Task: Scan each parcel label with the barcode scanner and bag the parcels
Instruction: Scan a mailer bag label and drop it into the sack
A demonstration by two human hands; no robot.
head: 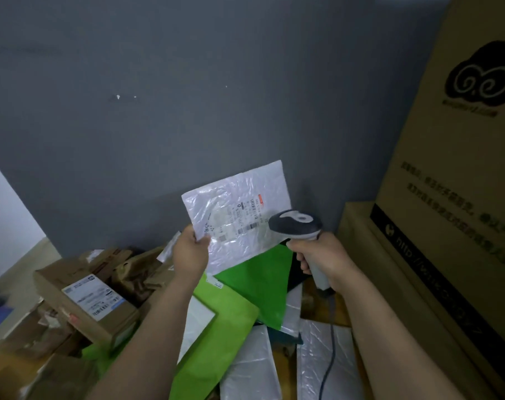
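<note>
My left hand (191, 249) pinches the lower left corner of a flat white plastic parcel (231, 194), held up in front of the grey wall. Its printed label (241, 219) faces me. My right hand (323, 256) grips the handle of a grey and white barcode scanner (296, 222). The scanner's head sits just right of the label and points at it. A cable (330, 353) hangs down from the handle.
Below lie green mailer bags (231, 316) and white plastic parcels (252, 368) in a heap. Brown cardboard boxes (86, 295), one with a label, are piled at the left. Large cartons (453, 174) stand stacked at the right against the grey wall (187, 96).
</note>
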